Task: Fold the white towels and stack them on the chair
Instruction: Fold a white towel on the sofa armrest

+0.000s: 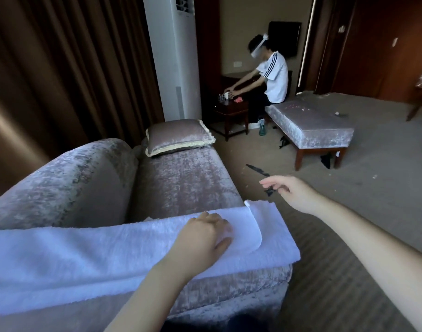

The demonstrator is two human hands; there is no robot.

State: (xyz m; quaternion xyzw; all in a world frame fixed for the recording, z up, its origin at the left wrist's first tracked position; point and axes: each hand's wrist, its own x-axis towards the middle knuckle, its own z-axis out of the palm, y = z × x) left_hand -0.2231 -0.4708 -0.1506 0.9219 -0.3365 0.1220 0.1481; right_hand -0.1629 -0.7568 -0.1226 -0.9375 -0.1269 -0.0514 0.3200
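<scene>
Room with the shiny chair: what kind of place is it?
Probably a hotel room or lounge: a velvet chair with a matching bench, heavy brown curtains, and a tall standing air conditioner.

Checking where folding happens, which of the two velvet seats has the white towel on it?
The near chair, where the left hand rests on the white towel. The far bench has a person sitting on it and no towel.

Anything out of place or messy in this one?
Yes. Black scraps and pale bits litter the carpet near the right hand. The towel under the left hand has its folded-over end lying slanted, with its corner curled up.
</scene>
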